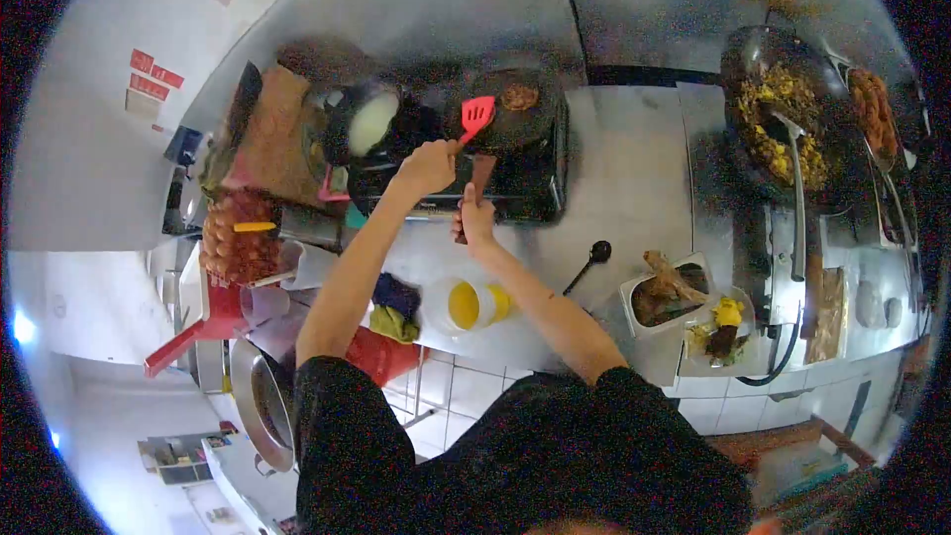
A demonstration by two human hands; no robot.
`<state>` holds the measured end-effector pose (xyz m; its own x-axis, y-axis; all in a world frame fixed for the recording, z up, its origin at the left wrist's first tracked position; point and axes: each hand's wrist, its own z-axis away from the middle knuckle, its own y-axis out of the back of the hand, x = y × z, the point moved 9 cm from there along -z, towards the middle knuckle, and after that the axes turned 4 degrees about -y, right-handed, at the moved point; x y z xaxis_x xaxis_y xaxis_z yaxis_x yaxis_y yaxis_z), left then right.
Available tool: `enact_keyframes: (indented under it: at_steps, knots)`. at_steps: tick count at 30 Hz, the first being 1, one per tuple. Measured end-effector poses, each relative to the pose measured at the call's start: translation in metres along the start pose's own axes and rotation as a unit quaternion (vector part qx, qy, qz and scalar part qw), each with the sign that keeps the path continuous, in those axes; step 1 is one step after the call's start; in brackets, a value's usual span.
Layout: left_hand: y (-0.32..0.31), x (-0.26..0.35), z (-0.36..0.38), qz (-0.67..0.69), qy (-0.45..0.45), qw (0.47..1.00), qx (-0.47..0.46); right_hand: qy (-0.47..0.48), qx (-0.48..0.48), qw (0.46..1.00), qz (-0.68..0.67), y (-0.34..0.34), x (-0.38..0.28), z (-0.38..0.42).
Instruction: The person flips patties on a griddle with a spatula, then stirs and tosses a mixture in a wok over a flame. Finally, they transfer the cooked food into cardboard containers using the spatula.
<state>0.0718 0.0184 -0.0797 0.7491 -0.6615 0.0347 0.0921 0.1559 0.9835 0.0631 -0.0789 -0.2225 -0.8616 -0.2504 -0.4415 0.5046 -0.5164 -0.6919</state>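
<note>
My left hand (428, 168) is closed round the handle of a red slotted spatula (477, 114), whose head is over the near left edge of a dark round pan (510, 129). A browned patty (519, 97) lies in that pan. My right hand (475, 218) grips a brown handle (482, 176) that points toward the pan; its join with the pan is too dark to make out. To the left, a second dark pan (337, 129) holds something round and pale (372, 123). Both pans stand on a black stove (540, 183).
At the right are a wok (753, 59) of yellow and brown food with a metal ladle (797, 198), and a white tray (631, 307). A black ladle (600, 252) and a yellow-filled container (464, 305) are nearer me. Eggs (233, 243) sit at the left.
</note>
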Motion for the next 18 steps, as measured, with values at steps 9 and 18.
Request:
enact_keyframes:
  at_steps: [9, 18]
  knots:
    - [0.005, 0.011, -0.007, 0.011, -0.052, 0.998, -0.023, -0.063, -0.007, 0.997, 0.035, 0.018, -0.013, 0.006]
    - [0.001, 0.021, -0.005, 0.025, -0.029, 0.999, -0.032, -0.051, -0.003, 0.998, 0.028, 0.018, -0.012, 0.004]
